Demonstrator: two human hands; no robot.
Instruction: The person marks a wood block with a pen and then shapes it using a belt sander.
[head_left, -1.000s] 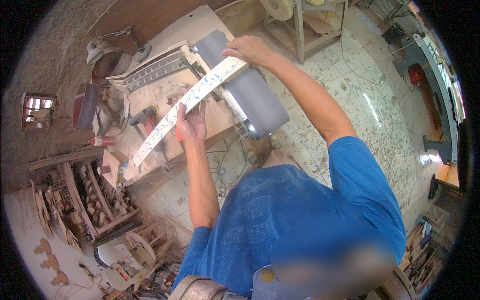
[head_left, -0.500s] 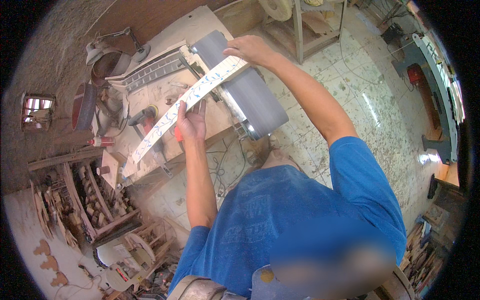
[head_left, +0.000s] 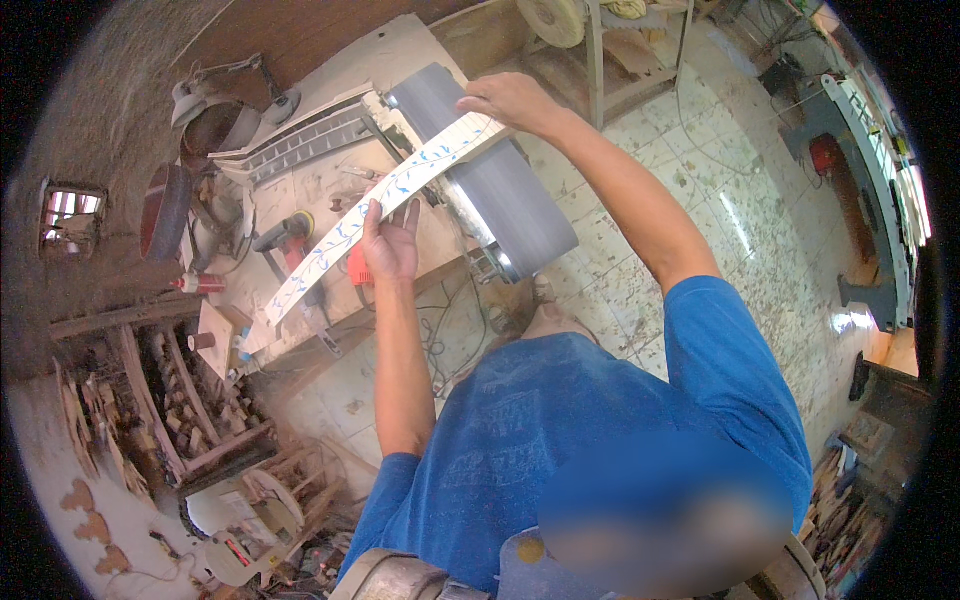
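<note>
A tapered, vine-patterned white strip [head_left: 402, 181] is being held crosswise over the grey sanding belt [head_left: 515, 210], its long axis being angled so the narrow end lies lower left above the table [head_left: 400, 48]. The wide end is being gripped by the curled fingers of the right hand [head_left: 516, 102], nearer the belt, while mid-length is being pinched between thumb and partly spread fingers of the left hand [head_left: 393, 248].
</note>
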